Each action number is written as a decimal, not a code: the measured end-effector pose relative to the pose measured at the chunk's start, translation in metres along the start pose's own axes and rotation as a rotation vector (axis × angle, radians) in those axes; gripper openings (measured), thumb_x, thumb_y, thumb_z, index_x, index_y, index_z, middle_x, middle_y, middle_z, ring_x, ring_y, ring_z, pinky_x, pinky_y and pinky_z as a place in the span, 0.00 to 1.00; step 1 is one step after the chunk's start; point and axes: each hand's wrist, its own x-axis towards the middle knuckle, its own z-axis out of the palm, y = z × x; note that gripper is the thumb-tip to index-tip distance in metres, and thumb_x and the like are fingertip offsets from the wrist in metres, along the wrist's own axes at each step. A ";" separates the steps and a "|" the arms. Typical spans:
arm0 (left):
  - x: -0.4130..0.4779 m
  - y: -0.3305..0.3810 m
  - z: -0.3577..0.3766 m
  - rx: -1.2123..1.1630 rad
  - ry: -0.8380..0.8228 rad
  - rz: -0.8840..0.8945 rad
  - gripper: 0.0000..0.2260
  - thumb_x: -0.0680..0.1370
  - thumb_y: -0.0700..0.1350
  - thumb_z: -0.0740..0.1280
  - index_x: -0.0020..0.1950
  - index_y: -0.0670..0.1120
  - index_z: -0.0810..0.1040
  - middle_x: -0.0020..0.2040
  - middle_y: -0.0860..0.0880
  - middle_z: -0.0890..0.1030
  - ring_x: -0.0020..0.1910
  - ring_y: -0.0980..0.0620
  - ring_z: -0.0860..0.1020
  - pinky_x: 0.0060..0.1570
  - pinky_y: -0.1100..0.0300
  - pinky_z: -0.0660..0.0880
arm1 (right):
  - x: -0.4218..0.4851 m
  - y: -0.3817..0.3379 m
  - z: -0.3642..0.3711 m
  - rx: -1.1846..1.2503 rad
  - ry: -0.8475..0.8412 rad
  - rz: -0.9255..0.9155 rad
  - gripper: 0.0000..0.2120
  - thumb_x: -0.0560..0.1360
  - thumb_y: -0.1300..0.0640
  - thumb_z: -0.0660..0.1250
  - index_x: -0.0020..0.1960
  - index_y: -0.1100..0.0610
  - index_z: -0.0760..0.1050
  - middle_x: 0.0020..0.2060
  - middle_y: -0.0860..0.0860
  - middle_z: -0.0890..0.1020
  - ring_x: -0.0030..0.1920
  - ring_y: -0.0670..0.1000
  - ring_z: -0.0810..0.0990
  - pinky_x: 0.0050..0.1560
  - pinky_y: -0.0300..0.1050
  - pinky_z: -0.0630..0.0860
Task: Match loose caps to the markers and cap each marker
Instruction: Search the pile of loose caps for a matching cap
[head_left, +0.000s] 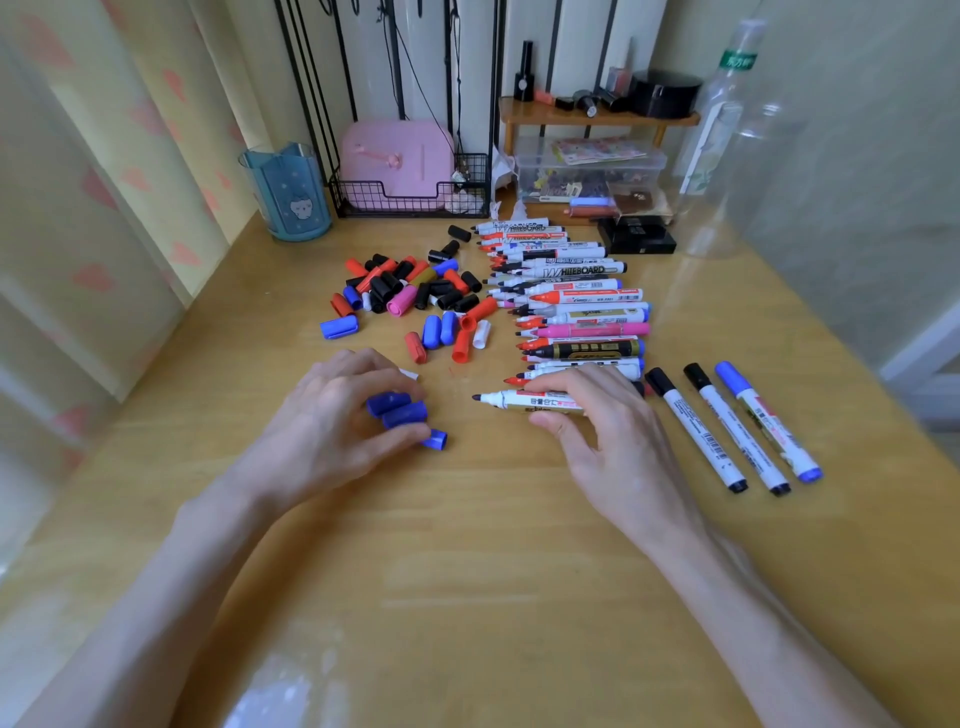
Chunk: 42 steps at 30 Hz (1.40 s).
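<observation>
My left hand (332, 415) grips three blue caps (402, 413) just above the table, left of centre. My right hand (597, 421) holds an uncapped white marker (514, 401) flat on the table, its dark tip pointing left toward the caps. Behind it runs a row of several uncapped markers (576, 301), tips to the left. A heap of loose caps (415, 291) in black, red, blue, pink and white lies left of that row. Three capped markers (727, 421), two black and one blue, lie to the right of my right hand.
A blue cup (288, 192) stands at the back left. Beside it are a black wire basket (410, 195) with a pink box, a clear storage box (587, 171) under a small wooden shelf (597, 117), a black box (636, 239) and a clear bottle (717, 135).
</observation>
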 end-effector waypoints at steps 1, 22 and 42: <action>0.000 -0.001 -0.001 0.002 0.025 -0.024 0.14 0.78 0.63 0.71 0.57 0.56 0.84 0.53 0.59 0.77 0.51 0.55 0.75 0.52 0.54 0.74 | 0.000 0.000 0.000 0.000 0.000 0.000 0.09 0.79 0.58 0.73 0.59 0.54 0.81 0.52 0.44 0.81 0.57 0.48 0.79 0.60 0.38 0.72; 0.002 0.029 0.007 -0.316 0.015 -0.035 0.08 0.76 0.52 0.75 0.53 0.54 0.83 0.44 0.57 0.84 0.42 0.53 0.79 0.42 0.65 0.71 | -0.001 -0.003 0.008 0.069 -0.020 -0.033 0.11 0.80 0.57 0.73 0.61 0.53 0.83 0.51 0.46 0.82 0.54 0.51 0.79 0.56 0.48 0.76; 0.003 0.045 0.017 -0.416 0.065 -0.036 0.08 0.80 0.50 0.72 0.57 0.51 0.84 0.47 0.54 0.85 0.44 0.49 0.83 0.49 0.54 0.80 | -0.001 -0.002 0.011 0.109 0.014 -0.063 0.11 0.80 0.56 0.73 0.62 0.55 0.83 0.50 0.47 0.82 0.53 0.52 0.80 0.54 0.49 0.76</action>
